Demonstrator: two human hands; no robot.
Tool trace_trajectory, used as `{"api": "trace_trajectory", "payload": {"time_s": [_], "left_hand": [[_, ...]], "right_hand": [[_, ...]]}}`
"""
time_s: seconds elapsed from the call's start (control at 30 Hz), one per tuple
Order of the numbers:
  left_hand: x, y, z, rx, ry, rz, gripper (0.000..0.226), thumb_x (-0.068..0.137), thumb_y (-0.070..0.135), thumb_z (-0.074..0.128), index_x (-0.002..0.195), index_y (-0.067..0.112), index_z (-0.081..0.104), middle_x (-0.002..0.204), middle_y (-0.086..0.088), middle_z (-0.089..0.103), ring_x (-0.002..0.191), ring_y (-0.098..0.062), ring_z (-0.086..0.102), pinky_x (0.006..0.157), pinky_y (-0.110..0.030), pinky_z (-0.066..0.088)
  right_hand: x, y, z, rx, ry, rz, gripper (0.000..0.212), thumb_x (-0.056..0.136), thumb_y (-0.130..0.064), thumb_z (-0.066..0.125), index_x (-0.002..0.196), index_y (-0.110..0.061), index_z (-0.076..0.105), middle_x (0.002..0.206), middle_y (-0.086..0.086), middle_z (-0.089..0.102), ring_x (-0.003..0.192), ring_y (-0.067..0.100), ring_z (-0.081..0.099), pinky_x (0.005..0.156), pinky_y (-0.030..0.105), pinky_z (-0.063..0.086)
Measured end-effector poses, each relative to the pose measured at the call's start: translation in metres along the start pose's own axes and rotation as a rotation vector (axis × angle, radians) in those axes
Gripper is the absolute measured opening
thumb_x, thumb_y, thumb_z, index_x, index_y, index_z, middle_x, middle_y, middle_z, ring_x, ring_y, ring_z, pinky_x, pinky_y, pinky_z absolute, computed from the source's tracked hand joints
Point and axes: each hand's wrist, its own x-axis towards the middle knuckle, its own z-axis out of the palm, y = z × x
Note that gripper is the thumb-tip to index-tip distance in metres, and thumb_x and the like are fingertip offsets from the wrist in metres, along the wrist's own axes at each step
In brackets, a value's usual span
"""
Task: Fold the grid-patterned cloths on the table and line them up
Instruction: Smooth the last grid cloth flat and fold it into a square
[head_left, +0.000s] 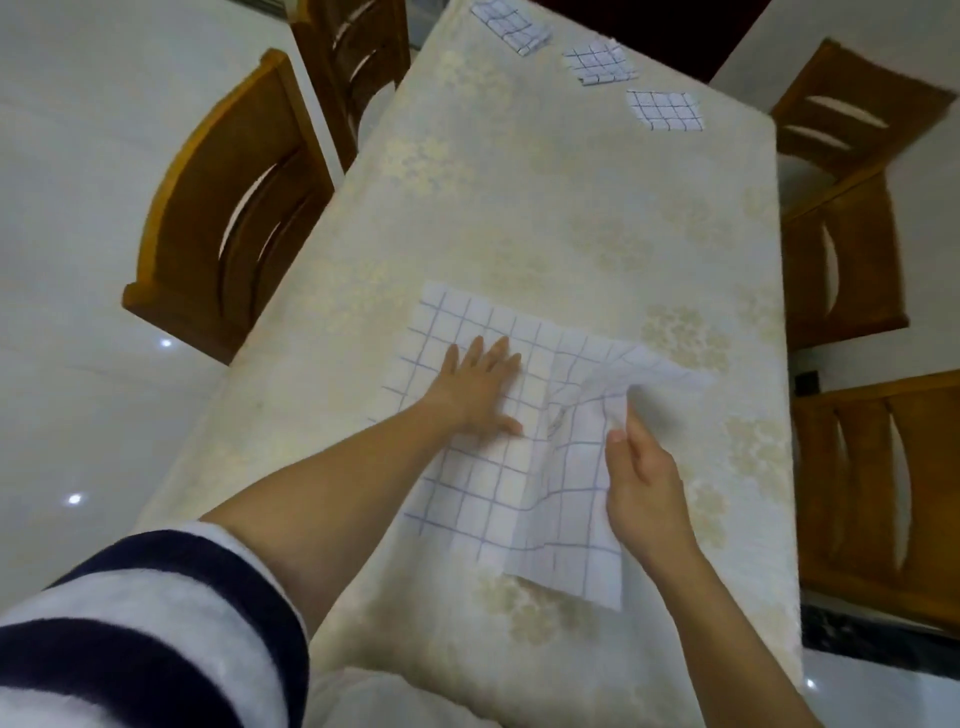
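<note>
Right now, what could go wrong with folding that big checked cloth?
The right grip pinches only the lifted edge of the cloth, so the flap might slip and land crooked. The flap looks wrinkled, so creases could get folded in. The left grip presses just one spot, so a tug might slide the cloth.

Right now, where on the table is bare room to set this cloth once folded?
The wide band of table between the open cloth and the three folded cloths is bare; so is a small patch right of the last one, by the corner. Crowded: the near end, where the left hand presses and the right hand pinches the open cloth.
</note>
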Motion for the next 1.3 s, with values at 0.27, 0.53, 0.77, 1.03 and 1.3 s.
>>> {"api": "trace_trajectory", "payload": {"time_s": [0.27, 0.53, 0.77, 1.03, 1.3], "left_hand": [[-0.027, -0.103, 0.006, 0.161, 0.179, -0.049, 0.081, 0.097, 0.076, 0.010, 0.159, 0.033, -0.018, 0.166, 0.003, -0.026, 0.153, -0.025, -0.024, 0.125, -0.050, -0.008], [-0.027, -0.115, 0.023, 0.108, 0.396, -0.010, 0.074, 0.100, 0.062, 0.006, 0.162, 0.021, 0.001, 0.169, 0.003, -0.011, 0.156, -0.016, -0.014, 0.127, -0.044, -0.001], [-0.029, -0.117, 0.022, -0.199, 0.571, -0.018, 0.054, 0.109, 0.034, 0.023, 0.161, 0.019, 0.021, 0.170, 0.004, 0.013, 0.152, 0.000, 0.007, 0.126, -0.024, 0.002], [-0.048, -0.139, 0.009, -0.687, 0.578, -0.088, 0.060, 0.105, 0.054, 0.037, 0.157, 0.024, 0.032, 0.155, 0.003, 0.045, 0.140, -0.011, 0.044, 0.118, -0.034, 0.034], [-0.037, -0.142, 0.022, -0.427, 0.569, -0.011, 0.060, 0.103, 0.054, 0.046, 0.157, 0.033, 0.032, 0.165, 0.009, 0.026, 0.149, -0.009, 0.026, 0.118, -0.030, 0.030]], "right_hand": [[0.026, -0.054, 0.056, -0.031, -0.169, -0.034, 0.053, 0.107, -0.028, 0.034, 0.156, -0.036, 0.018, 0.113, 0.023, 0.065, 0.094, 0.032, 0.061, 0.081, 0.043, 0.048], [0.076, -0.051, 0.151, -0.167, -0.369, -0.015, 0.057, 0.107, -0.037, 0.026, 0.159, -0.027, 0.006, 0.093, 0.007, 0.062, 0.081, 0.024, 0.060, 0.067, 0.034, 0.046], [0.076, -0.030, 0.169, -0.063, -0.472, -0.010, 0.069, 0.100, -0.058, 0.030, 0.159, -0.027, 0.011, 0.076, -0.007, 0.065, 0.071, 0.003, 0.061, 0.063, 0.016, 0.043], [0.102, 0.020, 0.164, -0.561, -0.256, -0.345, 0.075, 0.100, -0.058, 0.034, 0.159, -0.025, 0.002, 0.167, 0.001, 0.001, 0.153, 0.022, -0.003, 0.125, 0.042, 0.006], [0.121, 0.034, 0.191, -0.800, -0.377, -0.424, 0.076, 0.097, -0.071, 0.014, 0.155, -0.033, -0.017, 0.162, -0.003, -0.027, 0.148, 0.024, -0.029, 0.123, 0.048, -0.006]]}}
